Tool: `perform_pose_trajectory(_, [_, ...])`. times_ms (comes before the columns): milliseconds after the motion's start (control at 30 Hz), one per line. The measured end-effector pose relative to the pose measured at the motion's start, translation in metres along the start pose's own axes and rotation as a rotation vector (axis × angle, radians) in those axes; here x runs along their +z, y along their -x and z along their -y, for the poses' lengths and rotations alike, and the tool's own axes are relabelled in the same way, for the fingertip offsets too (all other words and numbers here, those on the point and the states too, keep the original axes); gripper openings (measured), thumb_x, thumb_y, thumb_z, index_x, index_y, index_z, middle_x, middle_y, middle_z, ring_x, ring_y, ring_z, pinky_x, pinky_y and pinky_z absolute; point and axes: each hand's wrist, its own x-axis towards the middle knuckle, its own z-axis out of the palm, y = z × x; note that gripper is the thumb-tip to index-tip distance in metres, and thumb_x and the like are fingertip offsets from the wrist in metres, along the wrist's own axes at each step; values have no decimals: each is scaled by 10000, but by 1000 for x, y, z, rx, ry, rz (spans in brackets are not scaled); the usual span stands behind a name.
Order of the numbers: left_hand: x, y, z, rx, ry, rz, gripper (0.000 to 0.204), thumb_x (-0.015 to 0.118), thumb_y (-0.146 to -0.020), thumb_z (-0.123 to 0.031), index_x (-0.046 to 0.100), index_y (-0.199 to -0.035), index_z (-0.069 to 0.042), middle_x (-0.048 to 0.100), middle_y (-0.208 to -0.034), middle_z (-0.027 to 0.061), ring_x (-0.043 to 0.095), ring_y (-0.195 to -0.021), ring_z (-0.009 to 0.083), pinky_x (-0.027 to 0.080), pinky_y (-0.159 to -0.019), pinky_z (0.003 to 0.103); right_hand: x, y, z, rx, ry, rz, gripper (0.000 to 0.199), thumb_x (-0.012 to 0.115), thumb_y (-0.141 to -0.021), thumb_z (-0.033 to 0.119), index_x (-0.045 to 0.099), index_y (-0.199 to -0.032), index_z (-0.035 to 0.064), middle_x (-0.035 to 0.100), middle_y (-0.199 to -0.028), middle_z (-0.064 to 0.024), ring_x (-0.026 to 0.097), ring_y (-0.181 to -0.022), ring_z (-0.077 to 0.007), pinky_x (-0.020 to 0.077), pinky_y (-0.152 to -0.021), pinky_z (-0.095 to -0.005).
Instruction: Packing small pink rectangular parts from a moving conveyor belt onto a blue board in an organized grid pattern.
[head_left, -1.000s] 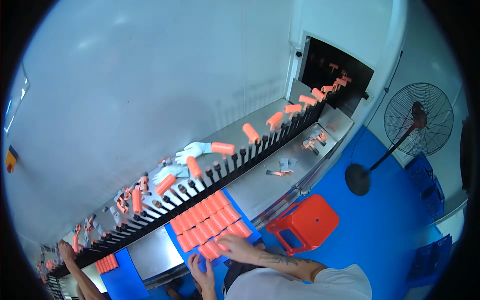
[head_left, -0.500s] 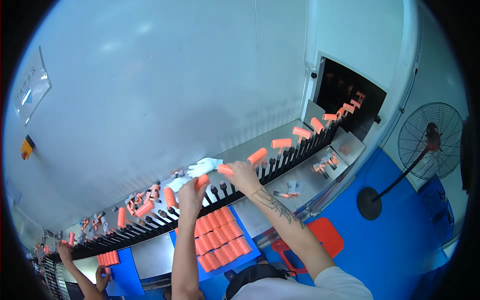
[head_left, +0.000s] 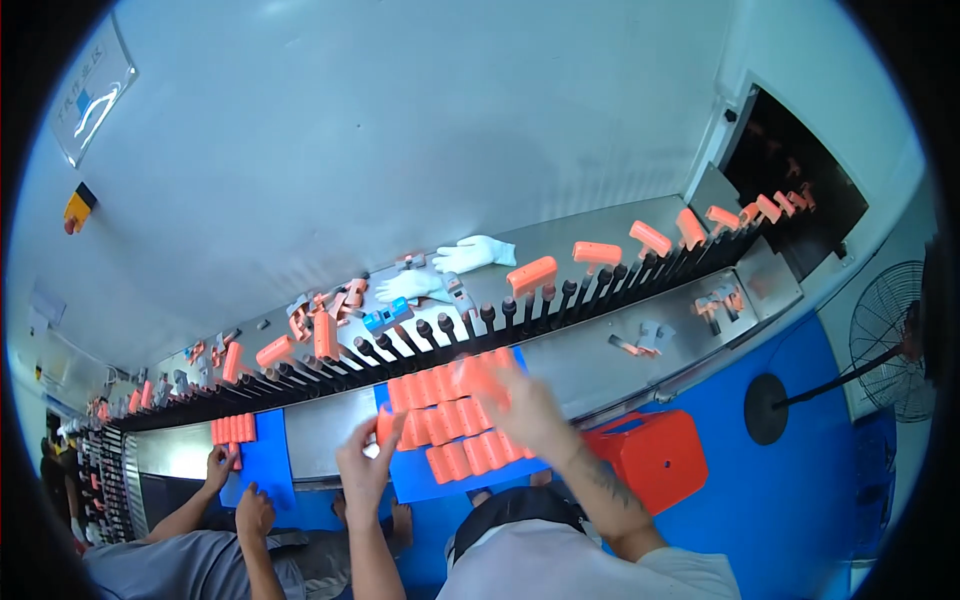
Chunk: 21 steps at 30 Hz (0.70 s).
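Note:
Several orange half-round plastic covers lie in rows on a blue sheet at the near side of the line. My left hand pinches an orange cover at the left edge of these rows. Over their upper right part, my right hand grips another orange cover, smeared by motion. Beyond both hands runs a line of black pegs. Some pegs carry orange covers, such as the cover to the right; the pegs straight ahead of my hands are bare.
White gloves and a blue-grey part lie behind the pegs. A co-worker's hands are at another blue sheet on the left. At right stand a red stool and a fan; the pegs lead into a dark opening.
Both hands have come down from the pegs toward the rows on the blue sheet, each with an orange cover. The view has shifted, so the scene sits differently in the picture.

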Motion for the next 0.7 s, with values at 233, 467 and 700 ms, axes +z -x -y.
perform_pose_trajectory(233, [12,113,173,-443,69,4,366,810,-799,-216,709,-1021,57,733,-847,148,684,-745,169,541,-693,316,166,125,-4,-175,55,337,303,602,-839,53,621,-1140,23,593,-1213,-159,610,-1055,-291,541,-848,-384])
perform_pose_trajectory(467, [16,94,173,-325,-88,67,410,776,-828,-273,703,-1086,37,720,-885,186,700,-749,255,546,-700,341,233,132,-7,-204,514,335,298,600,-811,108,623,-1085,-8,570,-1260,-156,580,-1062,-273,528,-878,-337])
perform_pose_trajectory(700, [10,89,187,-269,151,120,442,725,-853,-110,620,-1252,47,703,-985,151,646,-759,182,537,-703,298,245,134,1,-230,536,243,332,586,-825,116,633,-1132,-4,576,-1233,-141,575,-1074,-280,510,-898,-367])
